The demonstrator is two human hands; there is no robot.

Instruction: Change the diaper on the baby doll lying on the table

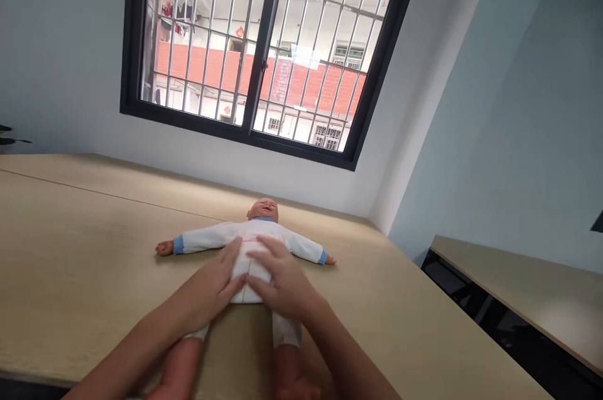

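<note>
A baby doll [262, 210] lies on its back on the table, arms stretched out sideways, in a white top [211, 238] with blue cuffs and collar. Over its belly and hips is a white diaper [252, 292] with a pink line near its upper edge. My left hand [219, 284] rests on the diaper's left side, fingers extended and thumb towards the middle. On the other side, my right hand [282, 274] lies with its fingers spread, thumb close to the left one. The doll's legs [181, 365] point towards me, partly hidden by my forearms.
The pale wooden table [94, 274] extends around the doll, with a seam across its far left part. Behind it is a dark-framed barred window [254, 130] in a light wall. At right stands another wooden-topped surface [518, 281] with a black side.
</note>
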